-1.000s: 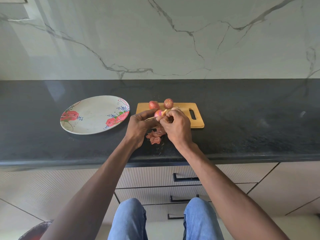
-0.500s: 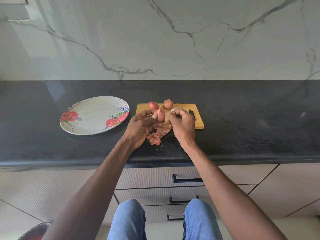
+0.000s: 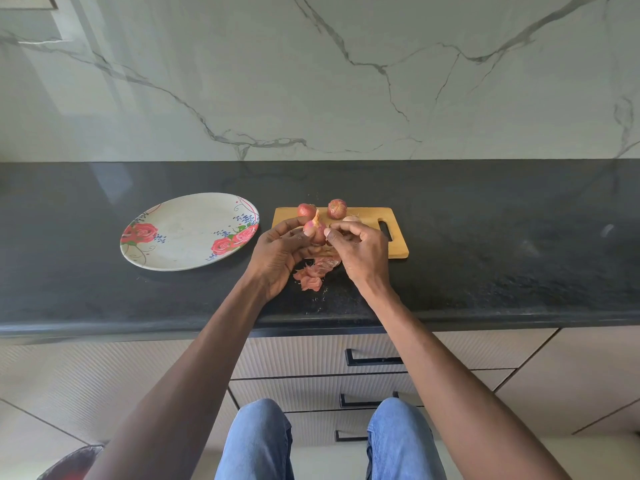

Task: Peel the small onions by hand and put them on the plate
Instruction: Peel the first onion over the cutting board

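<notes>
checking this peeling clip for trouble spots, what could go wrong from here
1. The left hand holds the onion in the air over the counter, not over the plate, while the right hand picks at it; a slip could drop it on the counter or floor.
2. The peels lie near the counter's front edge and may get brushed off.
3. Two unpeeled onions sit at the board's back edge and might roll off.

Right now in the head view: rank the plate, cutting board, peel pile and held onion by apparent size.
1. plate
2. cutting board, partly hidden by the hands
3. peel pile, partly hidden too
4. held onion, in the left hand; the right hand picks at it
</notes>
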